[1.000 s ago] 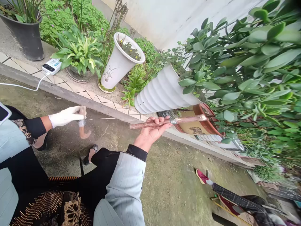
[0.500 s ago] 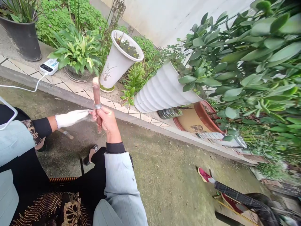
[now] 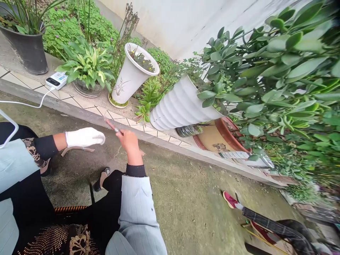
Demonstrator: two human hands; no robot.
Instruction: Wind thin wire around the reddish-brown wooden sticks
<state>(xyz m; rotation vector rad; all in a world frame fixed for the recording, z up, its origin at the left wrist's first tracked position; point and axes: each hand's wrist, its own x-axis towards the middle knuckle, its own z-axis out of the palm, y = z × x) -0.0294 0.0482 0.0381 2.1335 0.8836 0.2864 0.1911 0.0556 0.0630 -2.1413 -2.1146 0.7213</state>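
My right hand (image 3: 130,143) is closed around a brown stick (image 3: 110,124) with silvery wire wound about it. The stick tilts up to the left, its far end slightly blurred; a reddish-brown end shows by my wrist. On my left hand (image 3: 85,137) is a white knit glove. Its fingers curl inward at the tips, and whatever may be inside them is hidden. Below the glove a thin bent branch (image 3: 78,149) shows, partly covered by the hand; I cannot tell whether it touches it. The two hands are apart.
A tiled ledge (image 3: 94,110) carries a white flared pot (image 3: 130,83), a ribbed white pot (image 3: 177,106), a black pot (image 3: 30,49) and a white device (image 3: 56,80) with a cable. A person in red shoes (image 3: 230,199) is at the lower right.
The stick in my right hand has swung from upright to slanting left, and that hand moved slightly right. My left hand has drawn away from it, its flat fingers now curled.
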